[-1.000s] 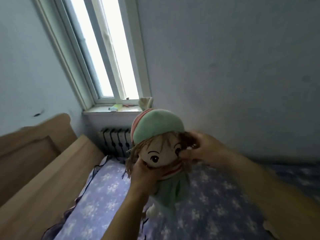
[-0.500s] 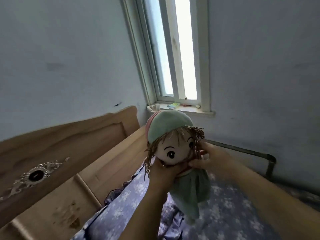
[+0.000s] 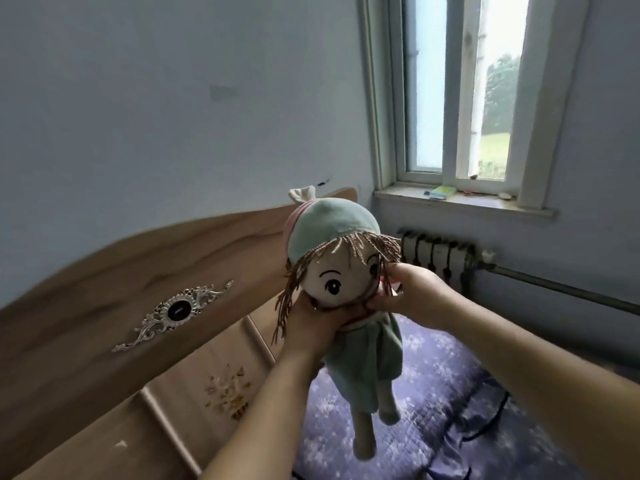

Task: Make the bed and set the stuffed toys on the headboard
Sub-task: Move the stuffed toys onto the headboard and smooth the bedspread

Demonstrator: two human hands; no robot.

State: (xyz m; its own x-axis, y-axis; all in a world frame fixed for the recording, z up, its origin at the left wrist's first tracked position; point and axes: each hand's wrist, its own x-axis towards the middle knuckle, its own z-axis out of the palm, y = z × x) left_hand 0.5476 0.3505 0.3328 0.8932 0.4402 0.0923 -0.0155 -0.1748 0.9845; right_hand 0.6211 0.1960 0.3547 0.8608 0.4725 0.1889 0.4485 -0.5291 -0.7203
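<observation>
At nine o'clock from my hands stands the light wooden headboard with a curved top (image 3: 114, 282), bearing one silver ornament with a dark centre (image 3: 175, 311). My left hand (image 3: 313, 323) reaches up from six o'clock, forearm stretched forward, palm cupped under the chin of the one soft rag doll with brown yarn hair, mint cap and green dress (image 3: 341, 271), fingers curled round the bottom of its head. The doll hangs upright in the air above the bed, its two legs dangling over the purple flowered bedspread (image 3: 433, 410), just beside the headboard and not touching it. My right hand (image 3: 410, 291) comes in from four o'clock, arm crossing the bedspread, thumb and fingers pinching the doll's cheek and hair. At one o'clock are one white-framed window (image 3: 450, 98) and one dark ribbed radiator (image 3: 438, 258) beneath its sill.
</observation>
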